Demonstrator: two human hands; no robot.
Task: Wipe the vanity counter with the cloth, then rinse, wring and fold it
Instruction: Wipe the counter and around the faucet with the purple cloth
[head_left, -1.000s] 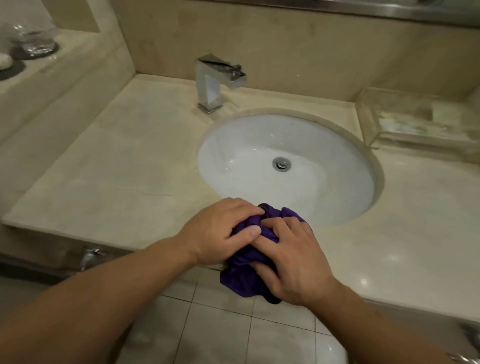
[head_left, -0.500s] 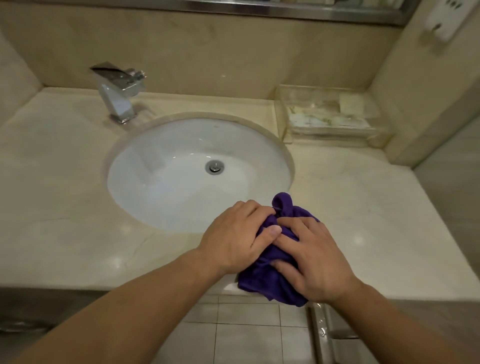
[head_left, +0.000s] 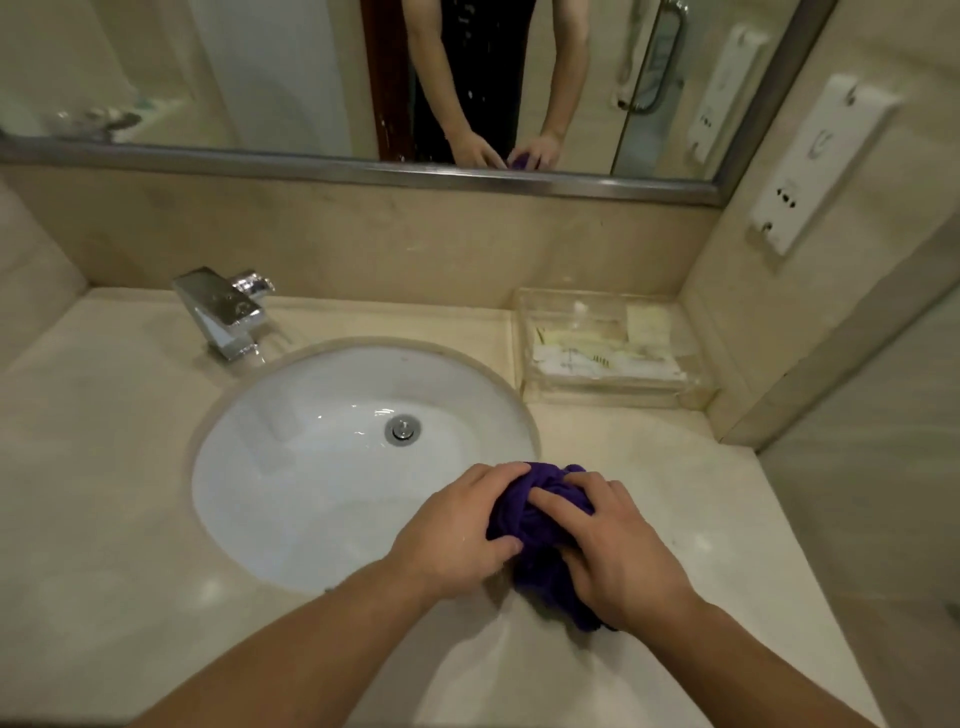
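Head view, looking down over the vanity.

- Cloth (head_left: 530, 514): purple, bunched into a wad, held between both hands. It sits at the front right rim of the sink basin (head_left: 311, 467), over the counter (head_left: 104, 519). I can't tell whether its lower end rests on the stone or hangs just above it.
- Left hand (head_left: 457, 535): on the left side of the wad, fingers curled over the top, thumb tucked in below. It is gripping the cloth.
- Right hand (head_left: 618, 551): on the right side, fingers wrapped across the folds, forefinger reaching toward the left hand. It is also gripping the cloth. The two hands are close, with fabric bulging between them.
- Basin: white, oval, set under the beige stone. Chrome drain (head_left: 402, 429) near its middle.
- Faucet (head_left: 223, 312): chrome, square-bodied, at the back left of the basin. I see no water running.
- Clear tray (head_left: 608, 348): back right corner of the counter, against the wall, with pale packets inside. Print too small to read.
- Mirror (head_left: 208, 78): above the backsplash, metal-framed, reflecting both forearms and a bit of purple.
- Socket panel (head_left: 821, 156): white, on the right wall.
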